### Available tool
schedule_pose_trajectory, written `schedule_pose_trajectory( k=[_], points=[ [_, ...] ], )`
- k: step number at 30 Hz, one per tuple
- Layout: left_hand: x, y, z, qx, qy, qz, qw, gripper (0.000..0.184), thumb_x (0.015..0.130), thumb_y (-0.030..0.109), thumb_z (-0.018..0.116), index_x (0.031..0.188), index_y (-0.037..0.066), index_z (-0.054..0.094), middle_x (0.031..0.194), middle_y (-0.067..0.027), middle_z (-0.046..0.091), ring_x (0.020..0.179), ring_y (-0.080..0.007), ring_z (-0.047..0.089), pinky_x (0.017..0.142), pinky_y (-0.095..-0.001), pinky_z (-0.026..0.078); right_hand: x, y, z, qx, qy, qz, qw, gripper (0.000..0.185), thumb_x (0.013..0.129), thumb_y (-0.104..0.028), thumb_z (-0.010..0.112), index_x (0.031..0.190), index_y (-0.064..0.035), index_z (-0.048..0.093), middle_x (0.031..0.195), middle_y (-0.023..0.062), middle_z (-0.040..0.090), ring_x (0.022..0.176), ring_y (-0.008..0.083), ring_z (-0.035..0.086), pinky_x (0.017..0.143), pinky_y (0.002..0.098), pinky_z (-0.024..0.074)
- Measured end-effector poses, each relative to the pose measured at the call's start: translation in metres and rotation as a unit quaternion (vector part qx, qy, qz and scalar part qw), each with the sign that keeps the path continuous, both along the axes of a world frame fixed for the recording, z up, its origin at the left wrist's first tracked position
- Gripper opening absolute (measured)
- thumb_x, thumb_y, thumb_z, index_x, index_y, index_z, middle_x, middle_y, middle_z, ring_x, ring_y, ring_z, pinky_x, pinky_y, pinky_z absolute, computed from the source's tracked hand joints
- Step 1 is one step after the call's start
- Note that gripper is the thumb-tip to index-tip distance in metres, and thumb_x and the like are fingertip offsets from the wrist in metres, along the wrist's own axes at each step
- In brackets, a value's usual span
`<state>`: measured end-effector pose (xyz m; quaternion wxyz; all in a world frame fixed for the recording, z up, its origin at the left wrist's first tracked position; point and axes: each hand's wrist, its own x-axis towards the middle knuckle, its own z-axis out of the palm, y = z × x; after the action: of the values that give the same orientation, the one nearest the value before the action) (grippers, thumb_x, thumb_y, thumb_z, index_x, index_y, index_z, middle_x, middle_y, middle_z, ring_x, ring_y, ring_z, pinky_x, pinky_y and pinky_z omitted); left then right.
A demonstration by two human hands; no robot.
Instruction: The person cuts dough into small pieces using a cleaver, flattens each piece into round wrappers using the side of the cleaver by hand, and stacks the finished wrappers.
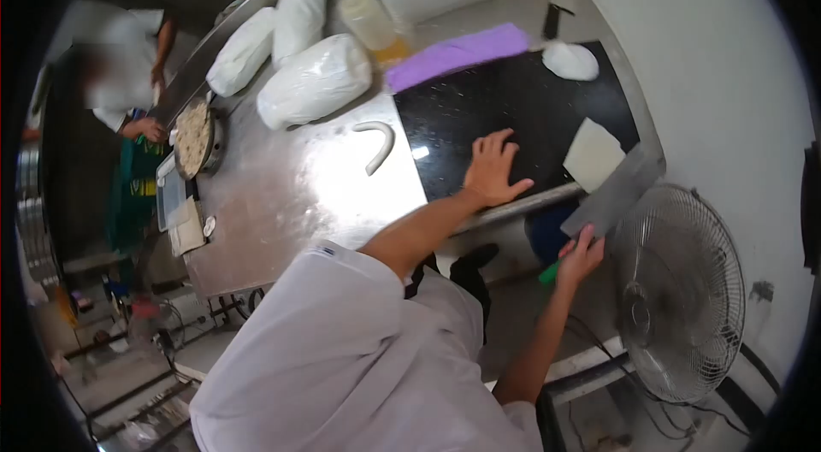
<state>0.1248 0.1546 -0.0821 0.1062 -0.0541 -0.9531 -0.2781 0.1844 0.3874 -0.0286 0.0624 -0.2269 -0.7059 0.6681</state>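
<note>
My right grip is holding a broad, green-handled grey metal cleaver by the silver metal counter's near right corner; careless swinging could be striking the round wire-caged fan. My left hand is lying fingers-wide over the black board.

Cloth along far edge of board; fan to right.

Metal table: black slab, white packages

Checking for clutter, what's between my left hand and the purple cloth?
In the head view, only the speckled black board shows between your left hand and the purple cloth.
</note>
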Motion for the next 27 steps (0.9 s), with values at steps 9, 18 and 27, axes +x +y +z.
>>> schedule_pose_trajectory(
  k=[9, 18, 27],
  points=[
    [-0.007, -0.008, -0.002, 0.024, -0.016, -0.054, 0.998, 0.085, 0.068, 0.071, 0.074, 0.119, 0.005, 0.055, 0.145, -0.0212, 0.046, 0.131, -0.0412, 0.042, 0.109, -0.0552, 0.028, -0.074, 0.036, -0.096, 0.270, -0.097, 0.071, 0.955, 0.046, 0.101, -0.040, 0.066, 0.104, 0.0050, 0.064, 0.070, 0.0114, 0.064, 0.051, 0.0214, 0.059, 0.050, 0.0382, 0.0471],
    [-0.020, -0.011, 0.002, 0.061, -0.002, -0.077, 0.995, 0.083, 0.063, 0.070, 0.078, 0.113, 0.007, 0.055, 0.142, -0.0188, 0.048, 0.131, -0.0404, 0.044, 0.108, -0.0570, 0.029, -0.066, 0.016, -0.075, 0.229, -0.086, 0.078, 0.966, 0.040, 0.103, -0.037, 0.065, 0.093, 0.0012, 0.061, 0.055, 0.0038, 0.051, 0.040, 0.0129, 0.047, 0.039, 0.0314, 0.0358],
    [-0.088, -0.016, -0.008, 0.464, -0.005, 0.056, 0.884, 0.029, 0.091, 0.037, 0.068, 0.103, 0.011, 0.064, 0.117, -0.0136, 0.061, 0.114, -0.0337, 0.059, 0.097, -0.0512, 0.041, 0.065, -0.025, -0.001, 0.099, -0.124, -0.013, 0.987, 0.042, 0.103, -0.041, 0.063, 0.093, -0.0010, 0.058, 0.061, 0.0040, 0.054, 0.046, 0.0133, 0.050, 0.045, 0.0316, 0.0394]
  ],
)
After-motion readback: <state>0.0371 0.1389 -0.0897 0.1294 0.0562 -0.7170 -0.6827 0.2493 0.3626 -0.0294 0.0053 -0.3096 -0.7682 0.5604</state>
